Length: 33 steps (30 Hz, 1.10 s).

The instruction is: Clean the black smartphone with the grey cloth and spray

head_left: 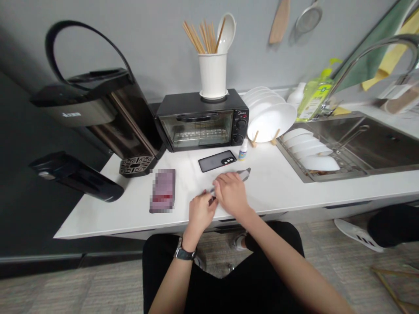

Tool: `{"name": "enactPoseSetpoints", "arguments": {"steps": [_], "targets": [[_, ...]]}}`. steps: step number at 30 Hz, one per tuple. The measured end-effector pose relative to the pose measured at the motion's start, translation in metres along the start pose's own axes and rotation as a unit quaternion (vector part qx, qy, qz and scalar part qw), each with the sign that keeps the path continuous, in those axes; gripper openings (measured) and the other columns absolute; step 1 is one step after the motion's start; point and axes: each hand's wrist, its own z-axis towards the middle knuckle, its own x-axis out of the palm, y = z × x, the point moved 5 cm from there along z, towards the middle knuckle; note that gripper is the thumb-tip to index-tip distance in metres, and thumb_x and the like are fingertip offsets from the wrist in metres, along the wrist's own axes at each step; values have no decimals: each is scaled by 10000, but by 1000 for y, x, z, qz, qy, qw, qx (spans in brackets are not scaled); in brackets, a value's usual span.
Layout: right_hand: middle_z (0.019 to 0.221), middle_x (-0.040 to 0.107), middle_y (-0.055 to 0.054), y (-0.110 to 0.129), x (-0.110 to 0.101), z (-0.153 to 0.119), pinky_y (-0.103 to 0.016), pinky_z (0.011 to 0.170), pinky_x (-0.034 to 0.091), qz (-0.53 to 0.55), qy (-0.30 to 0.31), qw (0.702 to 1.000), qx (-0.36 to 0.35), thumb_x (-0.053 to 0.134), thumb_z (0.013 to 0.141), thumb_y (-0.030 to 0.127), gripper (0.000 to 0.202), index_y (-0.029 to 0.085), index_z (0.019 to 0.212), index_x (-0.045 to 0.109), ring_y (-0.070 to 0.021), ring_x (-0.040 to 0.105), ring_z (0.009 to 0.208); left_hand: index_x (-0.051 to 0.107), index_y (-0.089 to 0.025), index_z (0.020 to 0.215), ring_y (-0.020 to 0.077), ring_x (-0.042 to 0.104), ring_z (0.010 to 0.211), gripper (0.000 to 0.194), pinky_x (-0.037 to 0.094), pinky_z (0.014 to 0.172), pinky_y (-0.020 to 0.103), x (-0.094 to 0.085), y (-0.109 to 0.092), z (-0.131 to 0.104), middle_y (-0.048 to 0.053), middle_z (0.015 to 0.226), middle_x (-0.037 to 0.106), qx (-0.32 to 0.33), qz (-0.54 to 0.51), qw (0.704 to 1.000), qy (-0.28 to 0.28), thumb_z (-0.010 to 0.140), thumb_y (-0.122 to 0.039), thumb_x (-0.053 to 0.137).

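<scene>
My left hand point(201, 211) is closed, its fingers pinching a thin, dark-edged object that is mostly hidden between my two hands. My right hand point(231, 193) curls over the same spot, touching or nearly touching the left. From beyond its knuckles sticks out a grey cloth point(244, 174), bunched in its fingers. Both hands are just above the front part of the white counter point(268, 187). Just past them, a phone in a dark case point(217, 161) lies camera side up. A small white spray bottle point(242, 151) with a blue and yellow label stands upright beside it.
A blurred-out purple item point(163, 191) lies left of my hands. Further left are a dark thermos-like cylinder point(78, 176) and a black water dispenser point(131, 117). Behind are a toaster oven point(199, 128), a white utensil holder point(213, 74) and racked plates point(271, 122). A sink point(376, 131) is at right.
</scene>
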Motion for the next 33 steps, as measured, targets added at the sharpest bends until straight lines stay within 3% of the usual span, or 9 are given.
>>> {"name": "enactPoseSetpoints", "arguments": {"steps": [3,6,10,12,15,18,20,28,33], "targets": [[1164,729,-98,33,9,-11,-410,942,369,37,25,993,-108,486,1070,296,264,177,1176,697,-252,584,1034,770,-152,933,241,735,779,201,443,668,290,1,1,-1,118,854,784,-4,16,1000,9,921,-125,571],[1174,719,-114,5,4,-15,-416,903,365,7,27,993,-114,511,1062,386,338,173,1279,658,-273,577,1024,771,-186,944,228,744,826,179,449,697,277,-1,0,-2,90,883,790,3,6,1000,7,955,-194,593],[813,710,-80,-66,-14,-1,-397,789,346,-57,13,998,34,438,1066,270,359,182,844,706,-248,573,826,770,-223,912,195,738,804,243,426,690,251,-5,-3,-3,50,820,780,20,-41,999,-18,1012,-372,606],[765,703,-87,-74,-19,4,-403,803,345,-81,-5,992,94,422,1048,204,404,192,728,668,-249,568,812,762,-216,881,190,732,787,266,415,674,248,-5,-3,-2,54,826,780,20,-53,998,-27,1008,-398,615],[840,724,-87,-35,-13,3,-431,935,339,-60,-33,995,73,448,1037,195,349,198,772,676,-261,569,897,753,-204,875,197,733,795,224,427,673,253,-1,0,-1,66,867,781,9,-33,999,-14,995,-331,614],[914,718,-66,23,5,-7,-410,894,351,4,5,997,-80,479,1047,243,257,201,904,688,-243,558,913,752,-168,889,231,733,801,169,449,683,280,0,3,-1,107,873,775,-6,-4,1000,-2,941,-163,591],[966,718,-63,33,10,-14,-401,826,345,18,19,989,-143,486,1058,287,229,195,1024,693,-237,555,910,754,-154,874,245,734,797,157,455,689,292,0,3,-1,119,856,773,-6,1,1000,3,903,-118,604],[757,707,-83,-82,-18,4,-399,817,341,-69,-9,993,96,432,1025,170,393,192,698,650,-238,573,796,783,-216,939,212,753,840,235,433,709,266,-5,-2,-2,65,862,801,22,-73,997,-22,1006,-375,623],[867,729,-75,-5,-4,2,-407,927,349,-15,-8,1000,4,490,1030,211,299,186,805,685,-246,585,905,773,-188,870,223,736,807,173,433,685,269,0,2,0,90,828,779,8,-54,998,-13,959,-239,633]]}}
